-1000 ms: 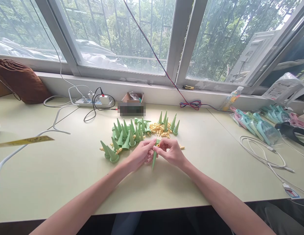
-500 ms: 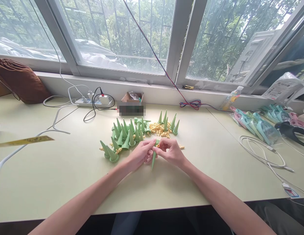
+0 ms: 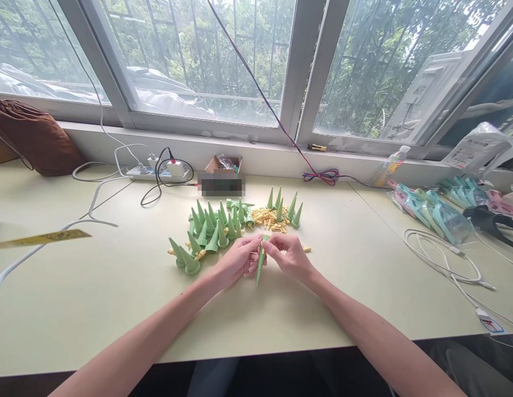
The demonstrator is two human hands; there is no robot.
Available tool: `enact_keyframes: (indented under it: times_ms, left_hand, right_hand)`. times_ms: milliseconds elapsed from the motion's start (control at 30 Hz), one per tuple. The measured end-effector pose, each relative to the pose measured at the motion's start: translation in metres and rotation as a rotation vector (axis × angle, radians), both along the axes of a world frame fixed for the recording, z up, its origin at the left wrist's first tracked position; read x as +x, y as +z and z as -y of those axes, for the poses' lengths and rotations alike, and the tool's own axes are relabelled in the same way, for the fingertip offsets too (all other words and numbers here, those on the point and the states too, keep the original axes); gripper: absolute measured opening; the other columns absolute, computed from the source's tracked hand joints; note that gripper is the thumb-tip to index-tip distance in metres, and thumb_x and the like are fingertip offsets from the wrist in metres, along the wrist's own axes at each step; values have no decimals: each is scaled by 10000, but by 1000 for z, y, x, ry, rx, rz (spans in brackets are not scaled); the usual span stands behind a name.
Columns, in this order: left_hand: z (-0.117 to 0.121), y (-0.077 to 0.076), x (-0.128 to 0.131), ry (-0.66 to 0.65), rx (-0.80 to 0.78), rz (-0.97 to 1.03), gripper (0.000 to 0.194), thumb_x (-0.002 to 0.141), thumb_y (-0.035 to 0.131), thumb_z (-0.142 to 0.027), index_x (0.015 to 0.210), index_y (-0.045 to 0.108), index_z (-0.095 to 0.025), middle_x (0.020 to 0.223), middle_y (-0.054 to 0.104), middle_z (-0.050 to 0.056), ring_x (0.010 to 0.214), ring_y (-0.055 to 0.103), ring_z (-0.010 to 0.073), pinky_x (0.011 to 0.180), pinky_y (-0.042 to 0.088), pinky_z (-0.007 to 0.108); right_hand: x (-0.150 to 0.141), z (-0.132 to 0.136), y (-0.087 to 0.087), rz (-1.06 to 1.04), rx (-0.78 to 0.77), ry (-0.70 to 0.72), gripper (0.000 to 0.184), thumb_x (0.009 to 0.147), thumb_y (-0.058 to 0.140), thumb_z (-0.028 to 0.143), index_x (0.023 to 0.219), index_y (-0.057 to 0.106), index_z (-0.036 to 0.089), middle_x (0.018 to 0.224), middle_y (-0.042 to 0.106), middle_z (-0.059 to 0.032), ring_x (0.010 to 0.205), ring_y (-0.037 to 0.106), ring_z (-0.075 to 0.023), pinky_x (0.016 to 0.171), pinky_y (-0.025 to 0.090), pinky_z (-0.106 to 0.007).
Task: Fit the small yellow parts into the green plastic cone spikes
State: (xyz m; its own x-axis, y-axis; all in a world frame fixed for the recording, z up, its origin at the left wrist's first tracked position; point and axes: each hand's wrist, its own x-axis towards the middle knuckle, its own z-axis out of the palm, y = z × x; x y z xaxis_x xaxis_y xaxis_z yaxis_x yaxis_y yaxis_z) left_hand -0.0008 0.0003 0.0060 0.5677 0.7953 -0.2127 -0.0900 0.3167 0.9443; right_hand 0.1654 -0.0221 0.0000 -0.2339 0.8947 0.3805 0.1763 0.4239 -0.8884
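My left hand point(image 3: 242, 258) is closed around a green plastic watering spike point(image 3: 260, 267), its wide ribbed end up and its point tilted down toward me. My right hand point(image 3: 290, 255) pinches at the upper part of this spike, its thumb pressed to the side. A sliver of a small yellow valve point(image 3: 263, 251) shows by that thumb; the fingers hide the rest. Beyond my hands stand several green cone spikes point(image 3: 210, 218), some with yellow valves in their sides. Close by lies a heap of loose yellow valves point(image 3: 269, 218).
A single yellow valve point(image 3: 306, 248) lies right of my right hand. Farther back are an open carton point(image 3: 214, 164), a power strip point(image 3: 136, 173) with cables and a bundled red-blue wire point(image 3: 322, 176). White cables point(image 3: 442, 259) and bagged pastel items point(image 3: 450, 220) lie at the right.
The yellow valve's round opening, visible before between my fingers, is now mostly covered as my right thumb has shifted over it against the spike. My left hand stays in place.
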Motion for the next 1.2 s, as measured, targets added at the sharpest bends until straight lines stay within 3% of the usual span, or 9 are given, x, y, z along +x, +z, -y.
enact_keyframes:
  times_ms: [300, 400, 500, 633, 867, 1200]
  left_hand:
    - [1, 1, 1, 13, 57, -7, 437, 854, 622, -577, 775, 578, -149, 577, 606, 9, 359, 363, 44, 358, 268, 181]
    - [2, 0, 2, 51, 131, -25, 418, 869, 605, -576, 804, 561, -166, 475, 518, -39, 350, 353, 56, 368, 296, 183]
    - [4, 0, 2, 120, 283, -122, 377, 901, 579, -543, 956, 580, -170, 438, 475, -64, 360, 396, 83, 400, 358, 197]
    - [7, 1, 3, 235, 500, -252, 434, 903, 591, -487, 1225, 517, -207, 576, 538, -60, 379, 463, 99, 405, 382, 217]
    - [9, -2, 2, 295, 742, -474, 299, 914, 570, -420, 1119, 586, -204, 601, 578, -41, 451, 492, 113, 504, 370, 231]
    - [2, -15, 0, 209, 777, -787, 294, 940, 499, -403, 1106, 593, -179, 607, 583, -22, 579, 533, 170, 597, 399, 263]
  right_hand:
    - [-1, -2, -2, -11, 7, -11, 441, 914, 583, 539, 644, 551, 191, 600, 604, -3, 523, 525, -119, 510, 393, -258]
    - [-1, -4, -5, 11, 37, -65, 435, 928, 571, 497, 624, 549, 188, 582, 568, 3, 512, 467, -110, 499, 356, -256]
    - [0, -7, -7, 26, 58, -115, 411, 939, 554, 445, 622, 558, 185, 572, 509, 14, 510, 413, -107, 494, 321, -257]
    - [2, -12, -8, 43, 71, -213, 401, 930, 549, 414, 598, 510, 192, 547, 426, 32, 504, 364, -106, 489, 290, -258]
    - [5, -16, -8, 73, 70, -432, 459, 922, 542, 453, 553, 428, 204, 518, 354, 41, 510, 331, -114, 489, 275, -258]
    - [7, -19, -11, 100, 72, -516, 440, 932, 522, 438, 569, 465, 196, 524, 386, 45, 511, 349, -113, 514, 296, -255]
